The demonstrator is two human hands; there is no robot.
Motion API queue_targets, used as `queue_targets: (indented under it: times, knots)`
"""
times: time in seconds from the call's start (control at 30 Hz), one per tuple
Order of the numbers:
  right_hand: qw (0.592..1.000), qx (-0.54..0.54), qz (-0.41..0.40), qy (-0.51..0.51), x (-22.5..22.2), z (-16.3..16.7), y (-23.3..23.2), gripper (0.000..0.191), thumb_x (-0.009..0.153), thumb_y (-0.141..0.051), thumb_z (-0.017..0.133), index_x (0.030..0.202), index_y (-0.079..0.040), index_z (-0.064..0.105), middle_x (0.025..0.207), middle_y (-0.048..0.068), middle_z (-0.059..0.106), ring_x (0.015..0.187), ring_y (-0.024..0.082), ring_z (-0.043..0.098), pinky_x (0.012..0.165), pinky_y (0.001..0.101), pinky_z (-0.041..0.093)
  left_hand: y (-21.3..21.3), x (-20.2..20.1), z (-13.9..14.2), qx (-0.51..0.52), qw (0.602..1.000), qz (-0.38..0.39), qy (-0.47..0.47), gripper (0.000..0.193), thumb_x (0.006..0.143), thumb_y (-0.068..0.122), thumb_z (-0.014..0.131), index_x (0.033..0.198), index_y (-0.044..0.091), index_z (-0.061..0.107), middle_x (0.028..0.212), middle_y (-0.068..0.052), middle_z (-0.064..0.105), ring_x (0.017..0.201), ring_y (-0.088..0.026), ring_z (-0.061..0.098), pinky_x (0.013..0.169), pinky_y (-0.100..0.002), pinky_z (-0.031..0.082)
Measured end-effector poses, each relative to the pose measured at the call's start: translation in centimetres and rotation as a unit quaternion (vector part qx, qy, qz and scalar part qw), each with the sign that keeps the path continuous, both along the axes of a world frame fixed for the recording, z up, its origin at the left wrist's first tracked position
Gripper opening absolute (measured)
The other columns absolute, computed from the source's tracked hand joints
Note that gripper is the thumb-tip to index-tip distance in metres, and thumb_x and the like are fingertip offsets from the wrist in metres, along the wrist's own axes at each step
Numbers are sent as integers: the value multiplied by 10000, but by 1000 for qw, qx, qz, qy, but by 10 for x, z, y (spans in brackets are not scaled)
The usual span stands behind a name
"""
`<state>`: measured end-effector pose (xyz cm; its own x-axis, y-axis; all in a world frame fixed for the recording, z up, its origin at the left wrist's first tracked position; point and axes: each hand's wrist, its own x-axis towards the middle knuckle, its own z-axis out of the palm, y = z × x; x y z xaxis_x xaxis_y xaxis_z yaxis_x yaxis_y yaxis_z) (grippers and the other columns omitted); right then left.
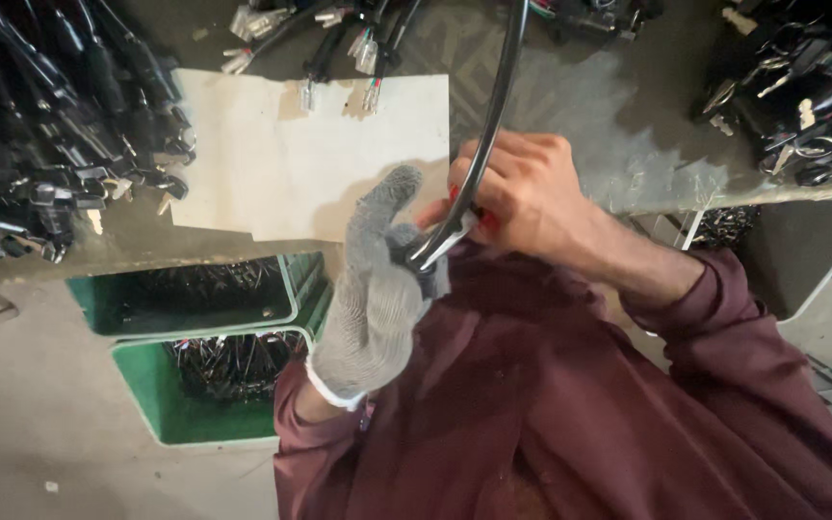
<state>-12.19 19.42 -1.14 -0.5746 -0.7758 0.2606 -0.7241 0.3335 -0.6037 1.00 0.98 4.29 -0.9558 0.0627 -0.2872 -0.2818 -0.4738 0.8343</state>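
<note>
Two hands: both belong to the person wearing the camera and meet close to the chest, just below the edge of a workbench.
Sleeves: dark maroon, filling the lower right of the head view.
Left hand (375, 299): wears a grey knitted glove with a white cuff; its fingers are closed around the lower end of a black cable, with the index finger sticking up.
Right hand (522, 197): bare, fingers curled shut on a small tool with red handles (485, 220); it touches the gloved hand at the cable's end.
Black cable (496, 106): thin and glossy, it rises from the two hands in a gentle curve, crosses the bench and leaves the top of the view. A pale metal piece shows at its lower end, between the hands; its exact shape cannot be told.
Green bins (151, 390): two plastic crates on the floor to the left of the person, each holding dark, tangled parts.
Workbench (628, 144): grey and worn, beyond the hands.
White sheet (281, 164): flat on the bench, just left of the cable.
Cable heaps (40, 144): black cables with pale connectors and metal fittings are piled at the far left, along the top edge and at the far right of the bench.
</note>
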Motion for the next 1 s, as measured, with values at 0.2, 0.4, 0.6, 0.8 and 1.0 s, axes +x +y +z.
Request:
queue_targets:
  times: [0.2,0.4,0.6,0.8,1.0]
  knots:
    - [1000,10,-15,-25,6,-11,1,455,683,-167,818,1046,-22,586,984,117,614,896,316,626,704,423,523,0,2,-18,-465,868,0,175,753,964,238,742,1544,41,305,1314,-205,636,1072,-304,685,914,-358,597]
    - [997,10,-22,-69,20,-13,2,507,672,-237,840,1016,5,557,971,156,603,890,362,607,703,449,511,17,11,-43,-561,810,66,157,724,973,257,813,1511,-42,432,1307,-188,672,1159,-329,715,1001,-407,591]
    - [997,42,-57,-44,23,-4,4,527,594,-192,811,1039,-13,593,1006,141,666,869,335,641,696,437,524,24,17,-38,-622,771,61,120,730,1013,255,785,1554,-49,401,1232,-102,705,1047,-305,688,903,-422,559]
    - [988,112,-102,-41,34,3,9,388,670,-194,838,919,-48,577,857,93,634,806,307,650,662,430,516,29,14,-35,-789,605,42,97,691,973,299,804,1525,75,455,1233,-119,674,978,-321,657,844,-458,525]
    - [983,73,-156,-58,47,-12,3,314,705,-98,777,952,-72,585,874,64,638,843,287,667,686,409,515,28,11,-49,-815,569,47,101,644,1005,293,775,1522,62,469,1302,-129,665,1033,-332,659,885,-458,524]
